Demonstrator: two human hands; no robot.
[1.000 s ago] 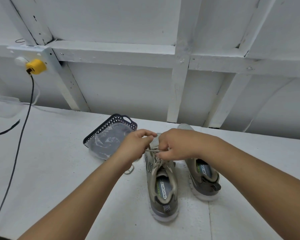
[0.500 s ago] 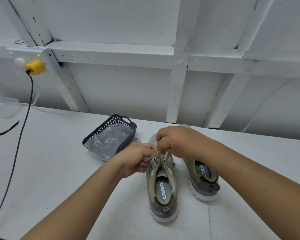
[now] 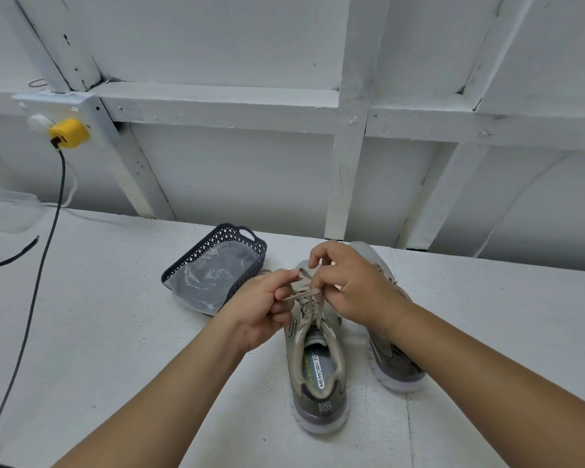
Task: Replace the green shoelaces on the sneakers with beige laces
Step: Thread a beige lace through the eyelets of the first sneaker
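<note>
Two grey-beige sneakers stand side by side on the white table, heels toward me. The left sneaker (image 3: 318,373) has a beige lace (image 3: 303,292) running through its eyelets. My left hand (image 3: 264,309) pinches one strand of that lace just left of the shoe's tongue. My right hand (image 3: 352,285) pinches the other strand above the eyelets, with its fingers curled over the toe area. The right sneaker (image 3: 395,363) is partly hidden under my right forearm. No green lace can be seen.
A dark perforated basket (image 3: 217,265) holding a clear plastic bag sits just left of the shoes. A black cable (image 3: 34,298) hangs from a yellow plug (image 3: 69,132) on the wall and crosses the table's left side. A white framed wall stands behind.
My left hand has dropped down and back toward me beside the shoe, then risen slightly. My right hand has shifted right and forward over the toe, drawing the lace strands apart.
</note>
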